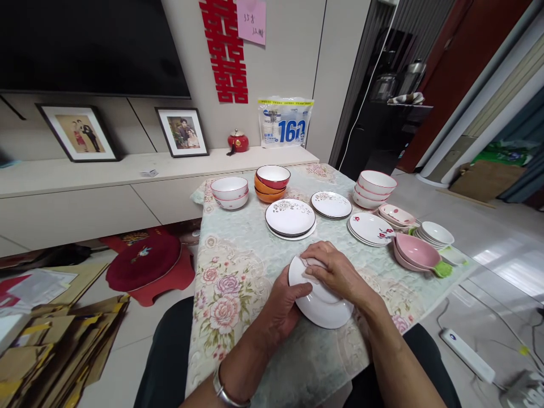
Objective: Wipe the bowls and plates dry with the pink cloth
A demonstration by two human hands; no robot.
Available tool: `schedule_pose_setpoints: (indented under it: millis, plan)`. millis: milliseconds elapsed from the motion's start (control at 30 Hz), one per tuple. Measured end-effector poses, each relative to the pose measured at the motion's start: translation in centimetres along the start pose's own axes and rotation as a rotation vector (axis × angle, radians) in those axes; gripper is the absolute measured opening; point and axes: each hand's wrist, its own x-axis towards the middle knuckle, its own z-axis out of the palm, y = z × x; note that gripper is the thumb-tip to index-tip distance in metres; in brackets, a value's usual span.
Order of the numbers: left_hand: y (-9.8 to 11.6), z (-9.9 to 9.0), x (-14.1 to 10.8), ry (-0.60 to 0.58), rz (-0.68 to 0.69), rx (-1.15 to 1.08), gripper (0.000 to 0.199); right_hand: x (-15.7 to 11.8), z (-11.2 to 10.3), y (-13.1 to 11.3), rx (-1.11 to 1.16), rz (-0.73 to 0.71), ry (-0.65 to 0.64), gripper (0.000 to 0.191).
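Observation:
A white plate (327, 313), its plain underside and foot ring facing me, is tilted up above the near part of the table. My left hand (285, 303) is closed on its left rim, thumb lying across the underside. Over the plate's upper right part, my right hand (335, 271) is closed with bent fingers; some fingertips are hidden. Just beyond my hands lies a stack of floral plates (290, 216) with dark rims. Another dark-rimmed plate (331, 204) sits to its right, and plates with red flowers (369, 228) are stacked farther right.
White bowls (229, 192), orange and red bowls (270, 184) and pink-rimmed bowls (374, 190) stand along the far side. Pink dishes (416, 251) and small white bowls (436, 233) crowd the right edge. A red stool (147, 263) and folded cardboard (63, 345) are at left.

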Motion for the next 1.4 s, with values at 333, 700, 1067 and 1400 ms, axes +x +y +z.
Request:
schedule_pose_setpoints:
  millis: [333,700,1067,1400]
  plan:
    - [-0.1,-0.2,0.1,0.008,0.006,0.021,0.070,-1.2,-1.4,2.3,-0.103,0.300,0.079,0.017]
    - [0.2,0.1,-0.2,-0.022,-0.007,0.061,0.065,-0.2,-0.6,-1.4,-0.070,0.022,-0.026,0.019]
    - [0.0,0.5,-0.4,-0.007,0.003,-0.010,0.080,-1.1,-1.5,2.4,-0.160,0.387,0.068,0.023]
    - [-0.2,0.6,-0.4,-0.063,0.020,0.036,0.063,0.3,0.6,-2.9,-0.075,-0.052,-0.009,0.019]
